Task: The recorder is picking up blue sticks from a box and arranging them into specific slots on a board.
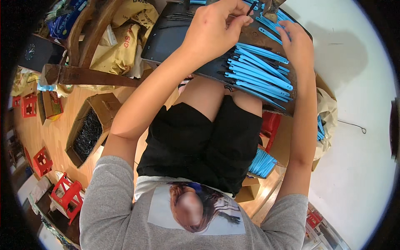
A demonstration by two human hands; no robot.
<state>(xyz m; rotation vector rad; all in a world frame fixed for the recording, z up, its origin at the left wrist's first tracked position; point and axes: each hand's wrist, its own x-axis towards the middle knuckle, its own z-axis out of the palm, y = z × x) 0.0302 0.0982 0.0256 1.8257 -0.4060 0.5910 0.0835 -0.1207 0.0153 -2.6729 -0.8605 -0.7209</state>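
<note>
Bright, softly shadowed, fisheye-warped edges

Left of your left hand (214,31), bare bench (162,48) leaves you room, with thin black rods (177,17) beyond. Piled blue holed strips (259,74) block the near right; a worn fixture (271,11), seemingly a post, stands by your right hand (299,45); the white wall (354,150) bounds your right side.

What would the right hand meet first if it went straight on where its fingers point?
Probably the loose light-blue strips just ahead of the right hand's fingertips. Depth is unclear from this single view; the fingertips may already touch one.
</note>
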